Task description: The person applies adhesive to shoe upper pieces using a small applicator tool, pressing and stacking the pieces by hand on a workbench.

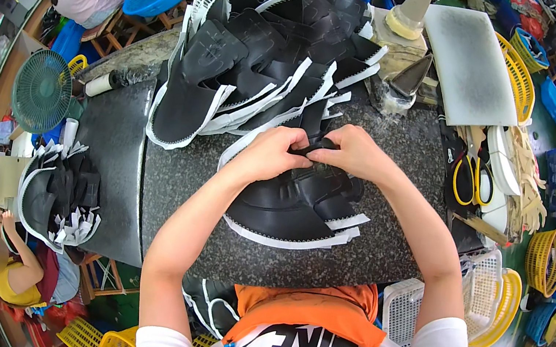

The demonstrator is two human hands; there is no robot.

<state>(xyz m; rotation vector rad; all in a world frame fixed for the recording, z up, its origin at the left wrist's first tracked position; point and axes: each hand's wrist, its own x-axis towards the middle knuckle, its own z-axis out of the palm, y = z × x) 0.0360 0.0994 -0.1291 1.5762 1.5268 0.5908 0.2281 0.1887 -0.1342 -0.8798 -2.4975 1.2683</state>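
Both hands meet near the middle of the counter (383,251), a dark speckled stone slab. At the far left of the scene a green fan (42,91) stands beside the counter, and nearer, a small pile of black pieces with white edges (62,195) lies on a side table. On the far side of the counter, left of centre, a big heap of black shoe uppers (261,59) with white zigzag borders rests, spreading toward the hands. The left hand (270,153) is closed, its fingers pinching the far edge of one black shoe upper (294,206), which lies flat on the counter just near the person's chest. The right hand (356,152) is closed too and grips the same far edge, touching the left hand. To the right of the hands, scissors with yellow handles (468,181) lie on the counter, and beyond them a grey flat board (472,63) leans at the far right corner. A white basket (477,290) stands at the near right, beside the person's right elbow.
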